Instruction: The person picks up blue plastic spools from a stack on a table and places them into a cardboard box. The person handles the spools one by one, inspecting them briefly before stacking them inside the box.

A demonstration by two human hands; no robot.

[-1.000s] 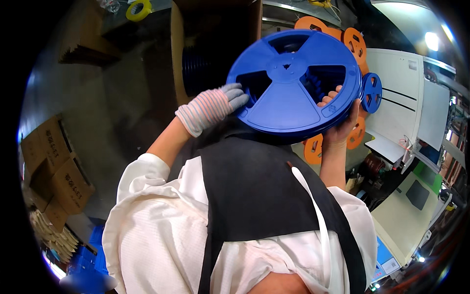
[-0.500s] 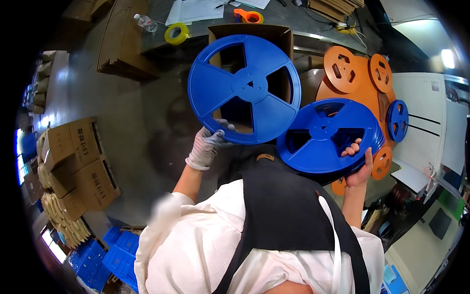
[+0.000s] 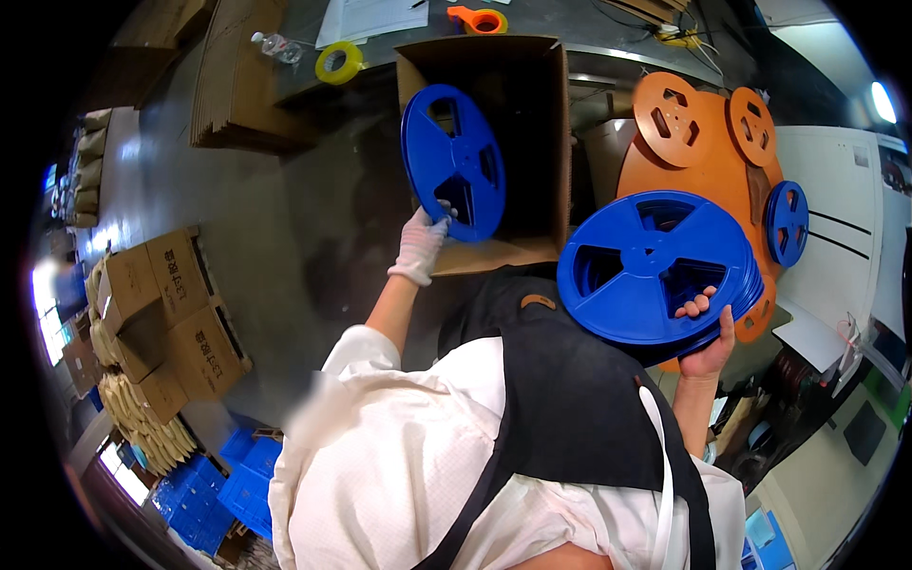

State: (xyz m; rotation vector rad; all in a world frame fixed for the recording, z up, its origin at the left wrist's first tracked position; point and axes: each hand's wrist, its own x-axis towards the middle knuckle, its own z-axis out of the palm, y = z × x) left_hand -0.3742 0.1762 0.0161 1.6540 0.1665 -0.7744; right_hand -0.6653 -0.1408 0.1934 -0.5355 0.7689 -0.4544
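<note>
In a white glove, my left hand (image 3: 424, 239) grips the near rim of a single blue plastic reel (image 3: 462, 157). That reel is tilted, seen partly edge-on, at the left side of an open cardboard box (image 3: 562, 142). Farther right, my bare right hand (image 3: 708, 332) clasps a stack of blue reels (image 3: 608, 302) at its near right edge. Some of its fingers pass through a cutout of the top reel; the thumb stays outside the rim. The stack leans against my front. Darkness hides most of the box's inside.
Behind the box is a grey worktable (image 3: 399, 47) with yellow tape (image 3: 339, 63), an orange tape dispenser (image 3: 478, 20) and a plastic bottle (image 3: 276, 47). Flattened cartons (image 3: 237, 85) stand left. Orange reels (image 3: 669, 121) and another blue reel (image 3: 787, 223) are at right. Cardboard boxes (image 3: 161, 304) sit far left.
The single reel has gone from facing up to steeply tilted, farther out over the box's left side. My left hand moved with it. My right hand still holds the stack, which sits slightly farther right.
</note>
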